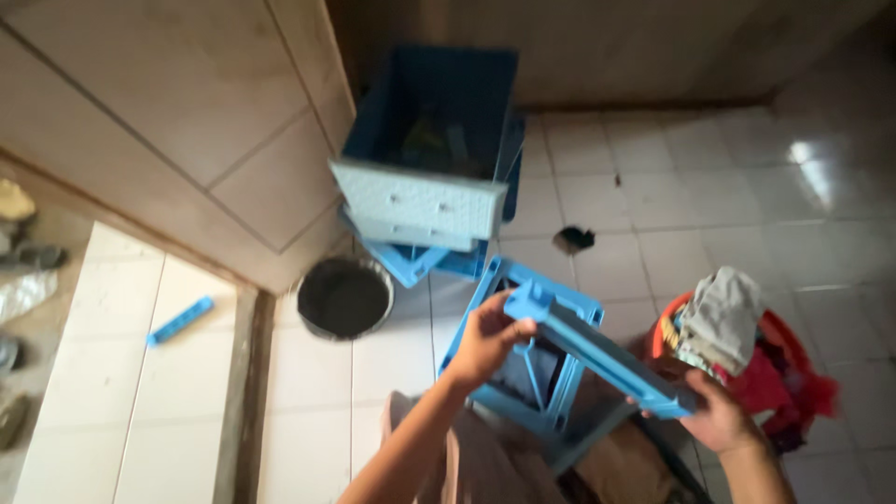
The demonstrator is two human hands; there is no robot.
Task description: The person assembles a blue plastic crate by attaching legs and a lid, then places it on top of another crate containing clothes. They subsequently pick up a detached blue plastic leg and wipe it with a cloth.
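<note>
Over the white tiled floor (597, 196), with a dark blue crate (439, 112) against the wall and a red basket (789, 350) heaped with clothes at the right, a light blue plastic stool (546, 359) is held tipped in the air in front of the person. It looks stiff, light and a little slick, best taken by its legs. The left hand (485, 341) is closed around one leg end, and the right hand (719, 415) grips the other end of that leg.

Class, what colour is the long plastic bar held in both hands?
The plastic bar is bright blue, seen in the head view.
</note>
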